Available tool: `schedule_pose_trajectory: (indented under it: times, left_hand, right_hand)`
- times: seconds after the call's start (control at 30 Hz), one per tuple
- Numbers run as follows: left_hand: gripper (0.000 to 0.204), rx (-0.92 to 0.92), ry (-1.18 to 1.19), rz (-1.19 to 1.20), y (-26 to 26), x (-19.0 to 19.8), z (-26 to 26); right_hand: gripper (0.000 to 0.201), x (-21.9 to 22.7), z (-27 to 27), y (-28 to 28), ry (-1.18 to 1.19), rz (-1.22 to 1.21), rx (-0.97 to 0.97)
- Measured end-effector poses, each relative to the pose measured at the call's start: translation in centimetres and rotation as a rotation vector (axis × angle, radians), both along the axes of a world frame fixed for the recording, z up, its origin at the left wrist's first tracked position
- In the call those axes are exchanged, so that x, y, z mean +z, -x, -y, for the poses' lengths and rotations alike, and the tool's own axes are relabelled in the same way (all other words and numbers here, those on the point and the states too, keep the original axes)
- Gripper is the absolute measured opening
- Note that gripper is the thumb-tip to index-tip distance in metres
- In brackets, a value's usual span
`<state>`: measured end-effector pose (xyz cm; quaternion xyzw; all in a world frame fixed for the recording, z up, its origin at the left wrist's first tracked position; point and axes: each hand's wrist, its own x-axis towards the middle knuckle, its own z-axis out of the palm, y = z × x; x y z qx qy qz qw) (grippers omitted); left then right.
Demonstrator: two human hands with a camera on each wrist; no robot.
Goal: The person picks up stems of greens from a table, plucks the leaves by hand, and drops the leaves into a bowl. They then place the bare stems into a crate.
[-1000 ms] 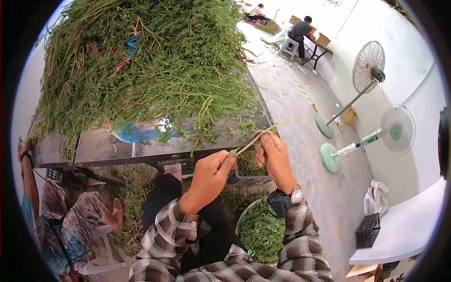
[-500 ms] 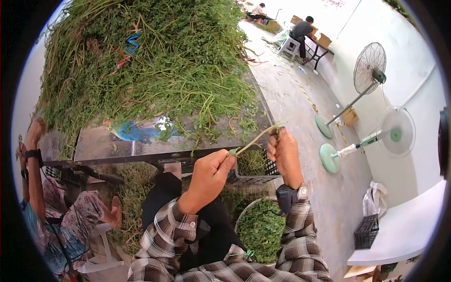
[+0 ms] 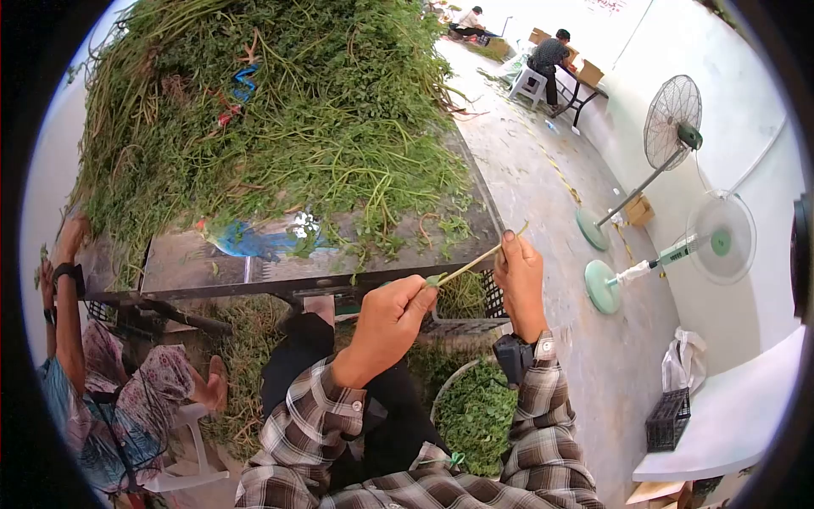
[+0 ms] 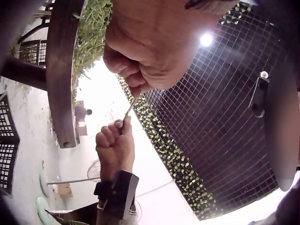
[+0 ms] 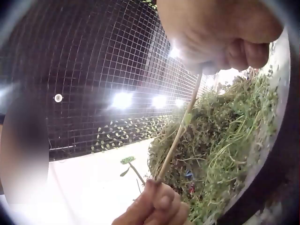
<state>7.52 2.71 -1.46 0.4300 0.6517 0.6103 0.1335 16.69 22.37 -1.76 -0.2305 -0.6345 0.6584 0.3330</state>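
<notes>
In the head view a thin green stem stretches between both hands, just off the table's near edge. My left hand pinches its lower end between thumb and curled fingers. The right hand has thumb and fingertips on the stem near its far end, whose tip pokes out beyond them. From the right wrist view, the stem runs between the hands with a small leaf on it, and a leafy sprig shows beside the left hand. A big heap of leafy greens covers the table.
A crate stands under the table edge, with a tub of leaves nearer. At the left a seated person reaches to the table. Two fans stand at the right; a black crate lies lower right.
The right hand has moved outward and slightly down along the stem. Both hands have shifted a little to the right in view. The seated person's arm has moved at the table.
</notes>
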Motion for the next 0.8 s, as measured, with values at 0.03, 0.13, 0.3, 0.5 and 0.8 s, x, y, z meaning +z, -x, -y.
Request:
schedule_pose_trajectory:
  times: [0.03, 0.13, 0.3, 0.5, 0.8]
  left_hand:
    - [0.024, 0.002, -0.001, 0.001, 0.0, 0.0, 0.0]
    - [0.025, -0.016, -0.034, -0.018, -0.3, 0.0, -0.2]
    - [0.024, 0.068, -0.088, 0.022, 0.1, 0.0, 0.3]
    - [0.029, 0.112, -0.053, 0.084, 0.9, 0.8, 1.1]
    - [0.026, -0.023, 0.010, 0.069, -0.1, -0.5, -0.2]
  right_hand:
    - [0.032, -0.1, 0.0, -0.1, -0.001, 0.001, 0.002]
    - [0.035, -0.3, 0.3, -0.3, 0.124, -0.069, -0.015]
    - [0.036, -1.3, -1.9, -1.4, 0.323, -0.275, -0.138]
    - [0.022, -2.3, -0.7, -4.1, -0.101, 0.289, 0.076]
    - [0.039, 0.5, 3.8, -2.6, -0.076, 0.229, 0.395]
